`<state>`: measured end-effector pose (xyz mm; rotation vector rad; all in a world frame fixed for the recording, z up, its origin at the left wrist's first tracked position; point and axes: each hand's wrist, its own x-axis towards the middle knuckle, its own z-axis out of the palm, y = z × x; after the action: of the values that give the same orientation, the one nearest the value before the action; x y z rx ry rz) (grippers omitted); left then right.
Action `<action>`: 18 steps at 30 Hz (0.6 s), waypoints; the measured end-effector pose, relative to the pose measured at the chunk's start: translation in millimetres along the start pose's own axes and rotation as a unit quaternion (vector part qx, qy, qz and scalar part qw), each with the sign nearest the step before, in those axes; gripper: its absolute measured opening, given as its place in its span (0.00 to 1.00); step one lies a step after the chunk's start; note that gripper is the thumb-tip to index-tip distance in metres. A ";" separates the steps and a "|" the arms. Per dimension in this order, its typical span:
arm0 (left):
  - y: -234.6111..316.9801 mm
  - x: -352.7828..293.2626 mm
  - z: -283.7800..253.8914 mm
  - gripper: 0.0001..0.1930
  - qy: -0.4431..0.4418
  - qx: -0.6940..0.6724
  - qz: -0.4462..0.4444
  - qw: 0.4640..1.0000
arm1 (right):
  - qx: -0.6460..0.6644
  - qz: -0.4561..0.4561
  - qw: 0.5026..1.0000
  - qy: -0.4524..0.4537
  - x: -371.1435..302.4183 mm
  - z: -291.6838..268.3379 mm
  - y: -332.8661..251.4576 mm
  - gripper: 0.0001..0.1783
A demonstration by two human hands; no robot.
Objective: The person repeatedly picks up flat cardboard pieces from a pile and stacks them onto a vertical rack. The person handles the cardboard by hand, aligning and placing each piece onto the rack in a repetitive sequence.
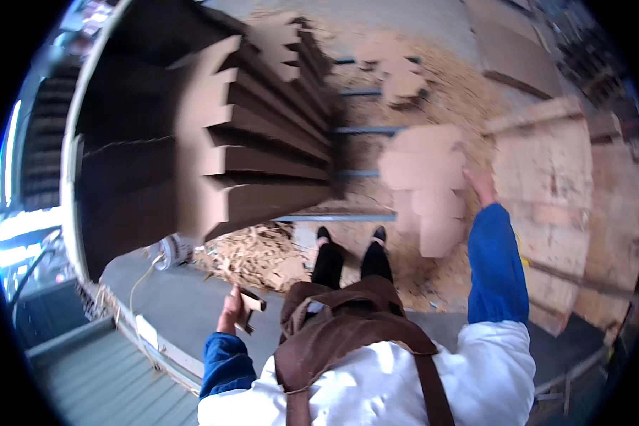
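Note:
My right hand is stretched forward, its fingers at the edge of a blurred, notched piece of brown cardboard that hangs in the air ahead of me. My left hand stays low at my side, closed around a small dark tool with a brown handle. A tall stack of die-cut cardboard blanks stands to my left front. I wear blue sleeves, a white shirt and a brown apron, and my black shoes show below.
Cardboard scraps and shreds cover the floor around blue rails. More cut blanks lie further off. A wooden pallet or board is to the right. A grey machine surface sits at lower left.

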<state>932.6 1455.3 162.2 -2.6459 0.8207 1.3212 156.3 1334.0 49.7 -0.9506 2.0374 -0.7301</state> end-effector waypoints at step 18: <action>66.6 50.3 -367.9 0.42 -0.054 -0.643 0.361 0.673 | -0.070 -0.256 0.963 -0.042 -127.9 221.7 -477.5 0.34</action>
<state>1190.0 1269.3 365.8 -3.0062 1.3216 3.2368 573.3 1131.8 330.6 -1.5970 1.7969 -0.7997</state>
